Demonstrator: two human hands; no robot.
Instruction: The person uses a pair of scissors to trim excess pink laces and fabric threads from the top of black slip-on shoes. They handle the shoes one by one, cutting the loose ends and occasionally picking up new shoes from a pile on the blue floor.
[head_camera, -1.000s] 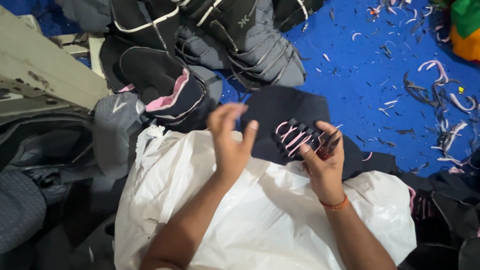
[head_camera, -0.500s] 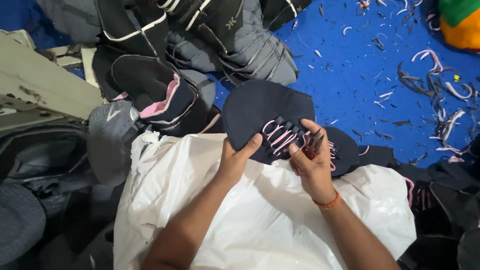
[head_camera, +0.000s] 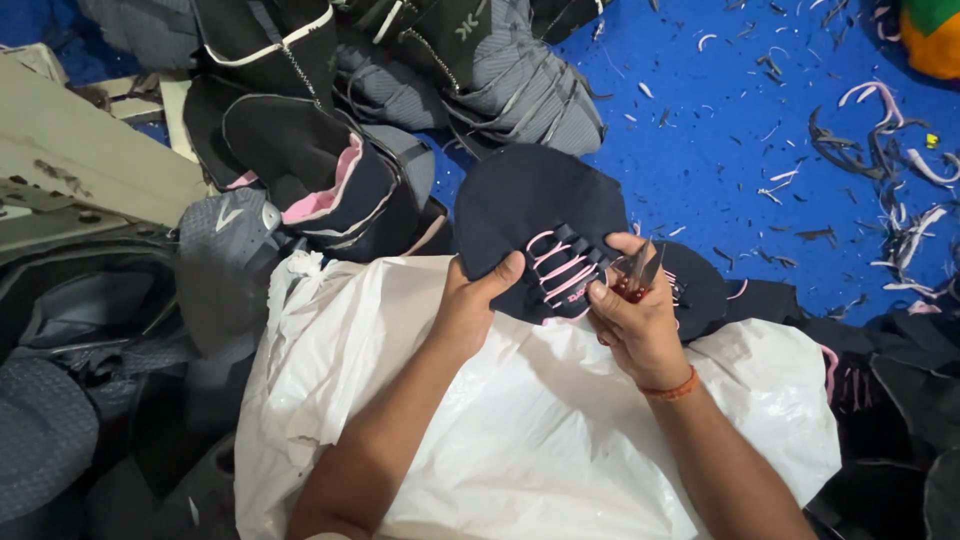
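Two hands are working close together over a white plastic sheet (head_camera: 540, 440) spread across the person's lap. The left hand (head_camera: 470, 305) is pinching the edge of a dark shoe upper (head_camera: 530, 215), thumb on top and fingers curled beneath it, holding it up just above the sheet. The right hand (head_camera: 635, 320) is closed around a small pair of snips (head_camera: 640, 268), whose blades are pointing at the pink laces (head_camera: 565, 270) threaded across the upper.

To my eye, the risk is lying in how near those blades are sitting to the left thumb and to the laces themselves: a slip could be nicking a finger or cutting a lace rather than a loose thread. The upper is hanging by one pinched edge, so it could be twisting as the snips press in.

Around them, a heap of grey and black shoe uppers (head_camera: 400, 90) is crowding the far side, touching the sheet's edge. Trimmed scraps (head_camera: 880, 150) are littering the blue floor (head_camera: 720, 130) to the right, well apart from the hands.
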